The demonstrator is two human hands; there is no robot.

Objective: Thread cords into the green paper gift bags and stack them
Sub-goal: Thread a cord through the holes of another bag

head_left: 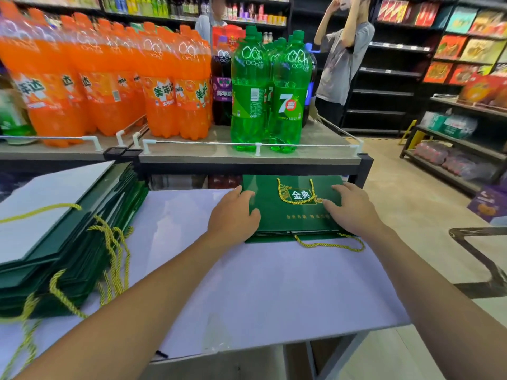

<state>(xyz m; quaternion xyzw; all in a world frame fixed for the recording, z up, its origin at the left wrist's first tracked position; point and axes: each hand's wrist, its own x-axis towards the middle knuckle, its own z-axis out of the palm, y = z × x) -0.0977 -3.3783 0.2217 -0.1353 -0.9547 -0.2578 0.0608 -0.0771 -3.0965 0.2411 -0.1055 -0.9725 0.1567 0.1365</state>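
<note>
A small stack of flat green paper gift bags (290, 215) lies at the far right of the white table (274, 292). The top bag bears a gold logo, and a yellow cord (284, 197) loops across it. A second yellow cord (330, 244) hangs out from the stack's near edge. My left hand (233, 218) rests with spread fingers on the stack's left side. My right hand (352, 208) presses flat on its right side. A taller pile of green bags (68, 242) with several loose yellow cords (113, 259) sits at the table's left.
A shelf (247, 156) behind the table holds orange soda bottles (109, 86) and green soda bottles (271, 97). A person in a grey shirt (343, 58) stands at the back right. Store shelving (452, 149) lines the right side. A dark frame (482, 259) stands near right.
</note>
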